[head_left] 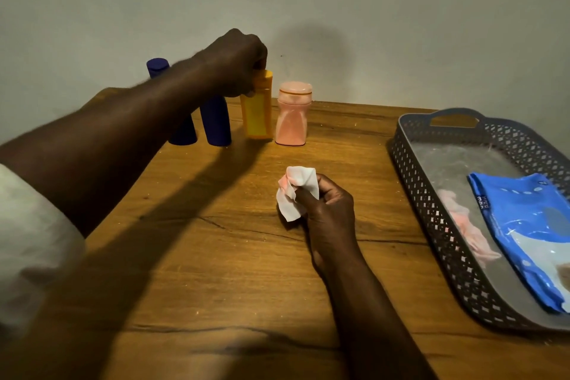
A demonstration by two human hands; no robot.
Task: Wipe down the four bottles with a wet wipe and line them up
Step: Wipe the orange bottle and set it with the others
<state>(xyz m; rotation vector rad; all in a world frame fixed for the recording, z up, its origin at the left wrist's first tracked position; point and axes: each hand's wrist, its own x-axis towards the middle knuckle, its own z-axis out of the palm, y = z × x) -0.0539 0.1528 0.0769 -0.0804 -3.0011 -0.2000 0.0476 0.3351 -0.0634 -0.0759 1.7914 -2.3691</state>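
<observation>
Four bottles stand in a row at the back of the wooden table (216, 256), near the wall. From left to right they are a dark blue bottle (158, 66), partly hidden behind my forearm, a second dark blue bottle (216, 122), a yellow bottle (257, 111) and a pink bottle (292, 114). My left hand (237, 62) grips the top of the yellow bottle from above. My right hand (327, 203) hovers over the middle of the table and holds a crumpled white wet wipe (296, 191) with a pinkish stain.
A grey perforated tray (431, 203) lies at the right edge of the table. It holds a blue wet wipe pack (530, 231) and a crumpled pinkish used wipe (465, 225). The wall rises directly behind the bottles.
</observation>
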